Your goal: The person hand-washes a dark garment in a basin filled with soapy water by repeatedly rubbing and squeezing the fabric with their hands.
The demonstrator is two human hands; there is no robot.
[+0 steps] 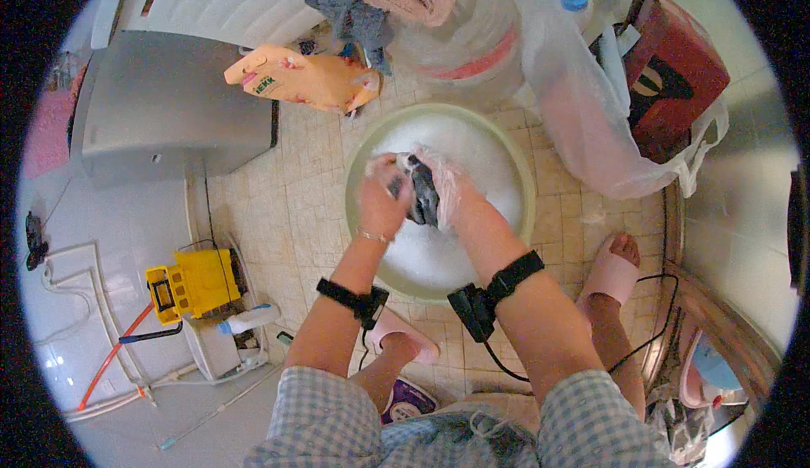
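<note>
Both hands are over a round pale green basin filled with white suds. Between them is a dark, wet, foam-streaked cloth item, bunched up. My left hand, blurred, grips its left side, with a bracelet at the wrist. My right hand, covered in foam or a thin clear film, I cannot tell which, holds its right side. Black straps with small black devices are on both forearms, and cables hang from them.
An orange printed bag lies beyond the basin, near a grey cloth. A clear plastic bag holds a dark red box at the right. A yellow plastic mop wringer stands left. Pink slippers are on both feet.
</note>
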